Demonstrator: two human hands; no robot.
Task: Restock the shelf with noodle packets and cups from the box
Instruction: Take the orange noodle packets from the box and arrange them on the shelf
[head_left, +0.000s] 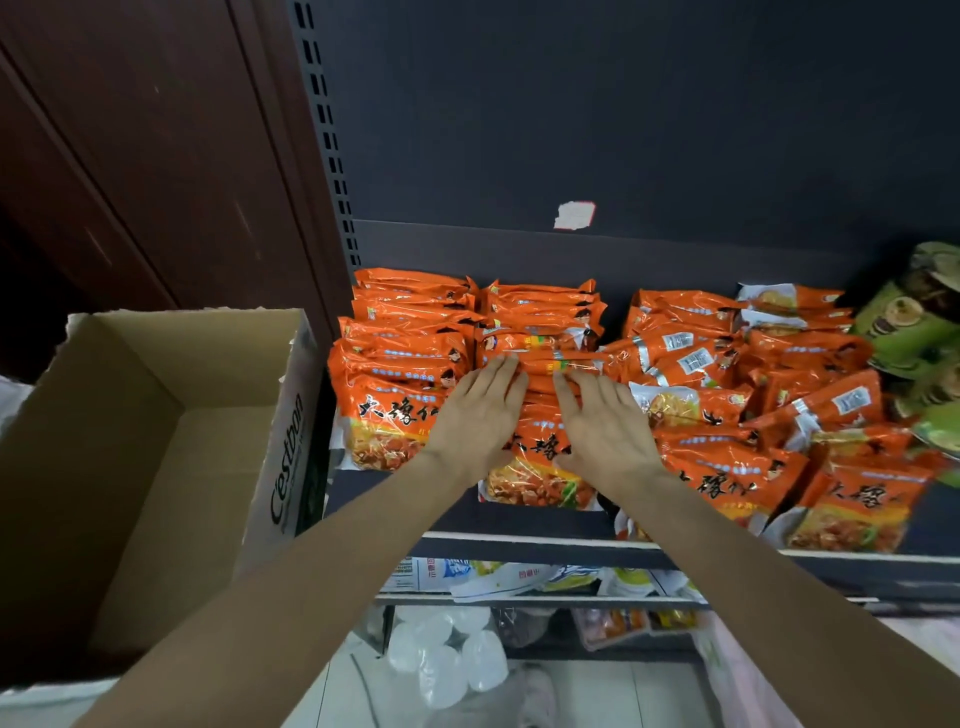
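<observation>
Dark shelf (519, 540) backing, brown wall left | head view: orange noodle packets (405, 364) stacked in rows on shelf | my left hand (475, 415) and right hand (605, 423) lie flat, fingers straight, pressing middle stack, grip holding nothing | cardboard box (156, 441) beside shelf, left | green cups (914, 322) far right.

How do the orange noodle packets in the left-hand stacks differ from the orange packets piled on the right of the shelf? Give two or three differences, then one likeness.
The left-hand stacks lie in neat, even rows; the right pile is loose and tilted. The left-hand stacks show only printed fronts and edges; several packets in the right pile show silver backs with barcodes. Both hands lie on the middle stack, not on the right pile. All share orange wrappers.
</observation>
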